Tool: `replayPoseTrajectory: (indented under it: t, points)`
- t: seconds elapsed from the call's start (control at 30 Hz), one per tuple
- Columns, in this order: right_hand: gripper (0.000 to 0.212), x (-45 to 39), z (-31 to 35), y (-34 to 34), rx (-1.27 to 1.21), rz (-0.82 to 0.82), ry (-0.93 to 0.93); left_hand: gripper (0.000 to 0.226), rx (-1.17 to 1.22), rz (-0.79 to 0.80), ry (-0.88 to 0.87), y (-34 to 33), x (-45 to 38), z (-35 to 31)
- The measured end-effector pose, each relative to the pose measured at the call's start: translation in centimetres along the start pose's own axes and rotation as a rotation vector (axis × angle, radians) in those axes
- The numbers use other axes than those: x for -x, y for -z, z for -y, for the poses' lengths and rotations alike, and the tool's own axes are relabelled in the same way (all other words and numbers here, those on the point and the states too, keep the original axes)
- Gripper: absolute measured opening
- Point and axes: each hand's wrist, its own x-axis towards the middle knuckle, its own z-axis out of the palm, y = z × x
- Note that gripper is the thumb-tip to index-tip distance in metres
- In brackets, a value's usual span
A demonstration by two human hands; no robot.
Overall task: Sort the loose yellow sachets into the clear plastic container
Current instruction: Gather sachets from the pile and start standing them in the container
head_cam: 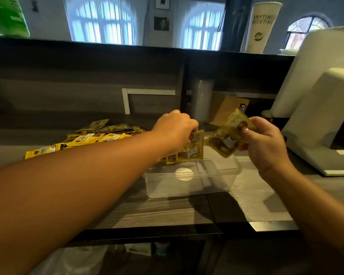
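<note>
A clear plastic container [213,181] rests on the wooden counter in the middle, with a round white label on its bottom and no sachets visible inside. My left hand [175,130] pinches the top of a yellow sachet [189,151] that hangs just above the container's far left rim. To its right, my right hand [264,143] grips another yellow sachet [229,133], tilted and held above the container's far right side. A heap of loose yellow sachets [91,135] lies on the counter to the left, partly hidden behind my left forearm.
A white machine [316,124] stands at the right edge of the counter. A dark back wall with a shelf rises behind. A brown board [226,112] and a wrapped cylinder [201,100] lean at the back. The counter's front edge [167,231] runs below the container.
</note>
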Motion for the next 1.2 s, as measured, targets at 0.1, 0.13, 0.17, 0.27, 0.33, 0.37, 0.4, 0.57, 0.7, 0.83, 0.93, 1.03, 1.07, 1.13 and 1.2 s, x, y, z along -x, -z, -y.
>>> replayPoseTrajectory:
  t: [0.1,0.13,0.17,0.27,0.33,0.37,0.4,0.57,0.7,0.83,0.93,1.03,1.07,1.13,1.2]
  points:
    - [0.021,-0.8,-0.7,-0.2,0.109,0.054,-0.006,0.041,-0.195,0.013,-0.062,-1.2,-1.1,0.2]
    - [0.020,-1.3,-1.0,-0.3,0.170,0.055,-0.006,0.046,-0.173,0.027,-0.044,-1.5,-1.3,0.3]
    - [0.017,-1.8,-1.4,-0.5,0.245,0.063,0.001,0.050,-0.124,0.037,-0.020,-1.7,-1.5,0.4]
    - [0.009,-3.5,-2.3,-1.1,0.559,0.171,0.095,0.053,-0.004,0.109,0.036,-2.0,-1.7,0.8]
    - [0.009,-4.3,-2.6,-1.5,0.739,0.244,0.199,0.057,0.055,0.177,0.055,-2.0,-1.6,1.1]
    - [0.008,-4.6,-2.7,-1.9,0.802,0.260,0.245,0.060,0.071,0.202,0.051,-2.1,-1.4,1.4]
    - [0.011,-4.8,-2.7,-2.2,0.861,0.264,0.288,0.061,0.070,0.220,0.041,-2.2,-1.4,1.6]
    - [0.033,-5.5,-2.7,-3.9,1.150,0.325,0.343,0.054,0.043,0.235,0.039,-2.9,-1.3,1.8]
    - [0.066,-6.0,-3.2,-4.9,1.218,0.424,0.218,0.043,0.039,0.177,0.046,-3.0,-1.4,1.7]
    - [0.073,-6.6,-3.3,-5.4,1.258,0.508,0.180,0.050,0.049,0.152,0.056,-3.3,-1.5,1.7]
    - [0.069,-6.8,-2.8,-5.7,1.267,0.549,0.147,0.068,-0.014,0.141,0.081,-3.4,-1.7,1.9]
    - [0.068,-6.7,-2.1,-6.2,1.259,0.535,0.112,0.081,0.017,0.147,0.119,-2.8,-1.4,2.3]
    - [0.068,-6.6,-1.8,-6.4,1.253,0.523,0.101,0.082,0.035,0.134,0.122,-2.5,-1.1,2.6]
    - [0.065,-6.3,-1.0,-6.9,1.228,0.493,0.103,0.078,0.063,0.088,0.120,-1.6,-0.2,3.5]
    - [0.061,-6.0,0.2,-7.7,1.183,0.467,0.125,0.071,0.089,0.018,0.137,-0.6,1.3,4.6]
